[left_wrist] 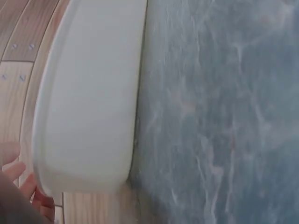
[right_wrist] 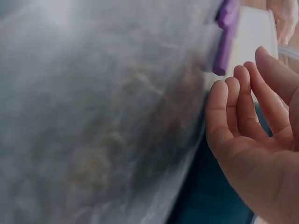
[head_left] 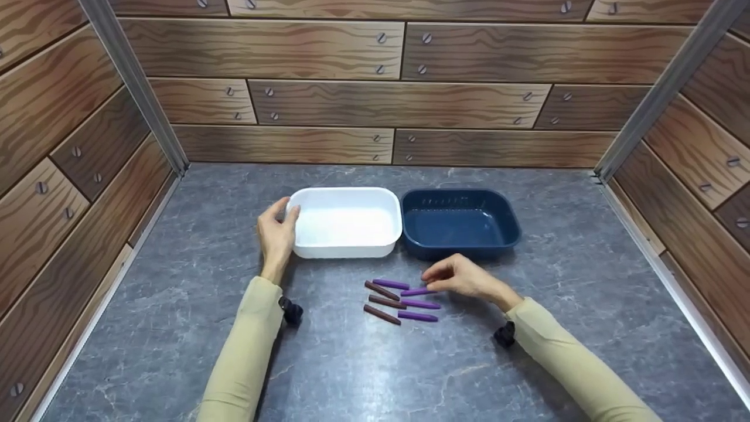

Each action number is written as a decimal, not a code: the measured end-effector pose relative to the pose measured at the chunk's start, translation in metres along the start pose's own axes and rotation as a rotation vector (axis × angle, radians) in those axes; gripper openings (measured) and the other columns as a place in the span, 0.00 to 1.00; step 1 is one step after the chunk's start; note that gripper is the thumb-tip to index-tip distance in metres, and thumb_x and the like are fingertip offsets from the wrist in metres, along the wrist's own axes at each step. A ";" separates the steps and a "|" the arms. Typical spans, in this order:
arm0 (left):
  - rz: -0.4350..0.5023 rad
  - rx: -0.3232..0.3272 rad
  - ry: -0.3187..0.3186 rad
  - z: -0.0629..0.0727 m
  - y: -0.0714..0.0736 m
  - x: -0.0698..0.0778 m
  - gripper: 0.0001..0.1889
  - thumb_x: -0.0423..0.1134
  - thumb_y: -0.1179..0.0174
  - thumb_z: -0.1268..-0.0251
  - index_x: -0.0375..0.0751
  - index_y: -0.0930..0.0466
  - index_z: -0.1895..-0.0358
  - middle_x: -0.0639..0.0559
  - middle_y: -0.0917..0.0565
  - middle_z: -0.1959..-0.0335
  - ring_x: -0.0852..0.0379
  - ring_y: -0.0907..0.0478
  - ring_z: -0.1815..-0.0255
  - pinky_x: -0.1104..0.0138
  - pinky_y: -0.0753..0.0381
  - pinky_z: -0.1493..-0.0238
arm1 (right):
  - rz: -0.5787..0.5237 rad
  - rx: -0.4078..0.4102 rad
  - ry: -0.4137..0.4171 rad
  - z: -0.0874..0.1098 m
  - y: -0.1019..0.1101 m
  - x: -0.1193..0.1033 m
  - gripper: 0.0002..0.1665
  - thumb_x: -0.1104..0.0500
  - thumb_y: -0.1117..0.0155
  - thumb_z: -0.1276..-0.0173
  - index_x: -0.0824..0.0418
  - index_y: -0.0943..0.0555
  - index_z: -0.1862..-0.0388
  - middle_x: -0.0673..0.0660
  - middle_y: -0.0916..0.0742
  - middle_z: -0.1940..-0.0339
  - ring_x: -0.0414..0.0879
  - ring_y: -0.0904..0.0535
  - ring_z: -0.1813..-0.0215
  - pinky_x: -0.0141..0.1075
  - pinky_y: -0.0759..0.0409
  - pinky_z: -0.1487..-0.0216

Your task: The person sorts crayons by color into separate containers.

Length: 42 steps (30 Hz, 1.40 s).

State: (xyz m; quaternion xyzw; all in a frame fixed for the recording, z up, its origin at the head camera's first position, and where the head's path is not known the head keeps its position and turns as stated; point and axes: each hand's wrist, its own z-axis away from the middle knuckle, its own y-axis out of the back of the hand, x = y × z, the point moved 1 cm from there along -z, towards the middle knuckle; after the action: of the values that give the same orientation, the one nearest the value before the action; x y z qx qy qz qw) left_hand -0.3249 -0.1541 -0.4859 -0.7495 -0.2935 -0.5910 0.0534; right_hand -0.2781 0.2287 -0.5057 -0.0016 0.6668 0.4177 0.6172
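Note:
At the left end of a white plastic tub (head_left: 345,252), my left hand (head_left: 275,231) grips the rim, thumb over the inner side and fingers outside. The left wrist view shows the tub's long wall (left_wrist: 88,102) and part of that hand (left_wrist: 23,196) at its end. My right hand (head_left: 469,276) hovers by the tip of a purple crayon (head_left: 415,291). In the right wrist view its fingers and thumb (right_wrist: 275,70) are apart, with nothing held, and a purple crayon (right_wrist: 225,51) lies beyond them. Several purple crayons lie beside three brown crayons (head_left: 382,315).
A dark blue tub (head_left: 463,245) stands against the right end of the white tub. Both rest on a grey marbled tabletop (head_left: 328,363). Wood-patterned walls (head_left: 316,102) close off the back and both sides.

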 end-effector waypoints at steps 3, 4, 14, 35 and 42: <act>-0.034 -0.048 0.042 -0.005 0.000 -0.004 0.20 0.37 0.39 0.33 0.36 0.22 0.39 0.39 0.21 0.39 0.44 0.27 0.34 0.55 0.31 0.31 | 0.025 -0.010 0.016 0.000 0.000 0.001 0.15 0.61 0.28 0.39 0.65 0.13 0.53 0.61 0.11 0.56 0.37 0.18 0.60 0.26 0.20 0.58; -0.045 -0.069 0.058 -0.006 0.000 -0.006 0.21 0.37 0.39 0.33 0.37 0.23 0.38 0.39 0.21 0.38 0.44 0.27 0.34 0.55 0.31 0.31 | 0.030 -0.012 0.019 -0.001 0.001 0.001 0.15 0.61 0.28 0.39 0.65 0.13 0.53 0.61 0.11 0.57 0.37 0.18 0.60 0.26 0.20 0.59; -0.080 -0.194 0.185 -0.010 -0.001 -0.018 0.25 0.34 0.47 0.28 0.40 0.33 0.29 0.39 0.24 0.35 0.46 0.26 0.35 0.56 0.27 0.34 | 0.031 -0.054 -0.002 0.000 0.001 0.006 0.17 0.62 0.25 0.43 0.63 0.13 0.54 0.59 0.11 0.62 0.39 0.21 0.64 0.25 0.22 0.64; -0.078 -0.165 0.207 -0.011 -0.003 -0.023 0.24 0.32 0.49 0.31 0.42 0.28 0.32 0.39 0.20 0.39 0.47 0.21 0.41 0.55 0.20 0.43 | 0.082 -0.061 0.031 -0.002 0.002 0.011 0.17 0.65 0.22 0.49 0.61 0.11 0.58 0.57 0.12 0.67 0.36 0.22 0.68 0.24 0.22 0.66; -0.094 -0.167 0.200 -0.012 -0.003 -0.021 0.25 0.32 0.49 0.32 0.43 0.28 0.31 0.39 0.20 0.40 0.47 0.20 0.42 0.55 0.20 0.43 | 0.114 -0.036 0.072 -0.003 0.004 0.012 0.13 0.64 0.23 0.48 0.62 0.11 0.61 0.60 0.13 0.70 0.36 0.24 0.69 0.23 0.26 0.68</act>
State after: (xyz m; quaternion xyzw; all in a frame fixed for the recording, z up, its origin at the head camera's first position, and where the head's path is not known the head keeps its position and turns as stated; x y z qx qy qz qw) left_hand -0.3393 -0.1649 -0.5025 -0.6740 -0.2712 -0.6871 -0.0077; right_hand -0.2853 0.2355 -0.5139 0.0103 0.6798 0.4639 0.5679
